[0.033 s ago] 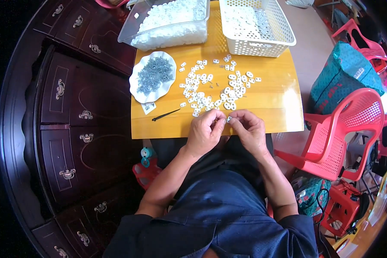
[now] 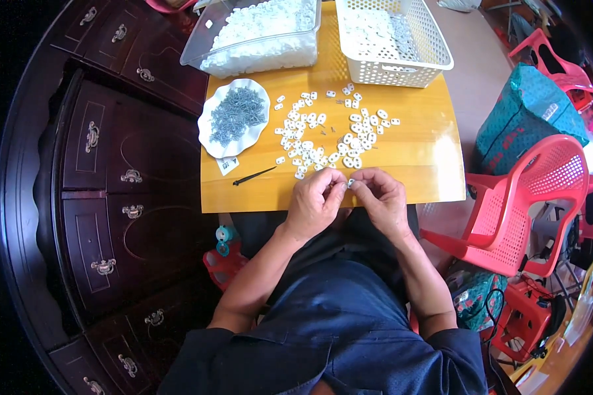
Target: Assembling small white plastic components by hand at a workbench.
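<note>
Both hands work close together over the near edge of the wooden table, and the step in hand appears to be close fingertip work on one small white piece. That piece sits at the tips of the right hand, pinched between thumb and forefinger, with the tips of the left hand just beside it. The left thumb and forefinger are drawn together too; whether they grip something small between them I cannot tell. Judging by this pose, the next move calls for a light, steady pinch and careful lining-up of the two sets of fingertips — more precision than force. The piece lies just in front of the person, nearer than the scattered white pieces, which form a loose ring on the tabletop. Its long axis is hard to read, since the fingers cover part of it and it is very small; which way its end points I cannot say. The loose pieces beyond are mostly oblong with dark holes, their long axes turned every which way. To the left, a scalloped white dish holds a heap of small grey metal parts.
</note>
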Motion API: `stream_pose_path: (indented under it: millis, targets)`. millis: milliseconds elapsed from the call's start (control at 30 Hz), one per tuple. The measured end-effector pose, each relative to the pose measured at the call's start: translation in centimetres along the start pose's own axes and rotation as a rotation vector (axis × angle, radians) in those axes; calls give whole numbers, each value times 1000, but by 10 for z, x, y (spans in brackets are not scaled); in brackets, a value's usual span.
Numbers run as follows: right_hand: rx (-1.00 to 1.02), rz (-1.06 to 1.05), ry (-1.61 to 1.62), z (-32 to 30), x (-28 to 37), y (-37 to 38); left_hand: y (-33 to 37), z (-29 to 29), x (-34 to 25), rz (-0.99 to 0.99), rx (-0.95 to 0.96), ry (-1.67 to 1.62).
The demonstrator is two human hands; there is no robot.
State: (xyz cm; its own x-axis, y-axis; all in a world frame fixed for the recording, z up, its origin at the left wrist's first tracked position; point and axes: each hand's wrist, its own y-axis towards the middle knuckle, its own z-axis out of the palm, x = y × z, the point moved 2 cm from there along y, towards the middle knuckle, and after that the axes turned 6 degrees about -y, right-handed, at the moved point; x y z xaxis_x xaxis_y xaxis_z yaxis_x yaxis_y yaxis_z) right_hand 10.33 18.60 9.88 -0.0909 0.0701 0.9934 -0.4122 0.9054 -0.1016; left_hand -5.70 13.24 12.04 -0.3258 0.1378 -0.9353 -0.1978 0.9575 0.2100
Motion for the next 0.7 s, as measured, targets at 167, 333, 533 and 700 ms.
stream_pose_path:
  millis: [167, 333, 533, 700]
  targets:
    - [-11, -3, -10, -1, 0, 0, 3, -4, -5, -11, -3, 11]
    - [-5, 15, 0, 1, 3, 0, 2, -4, 0, -2, 0, 23]
    - [2, 6, -3, -1, -1, 1, 4, -3, 0, 9, 12, 40]
    - [-9, -15, -36, 1, -1, 2, 5, -3, 0, 25, 36, 80]
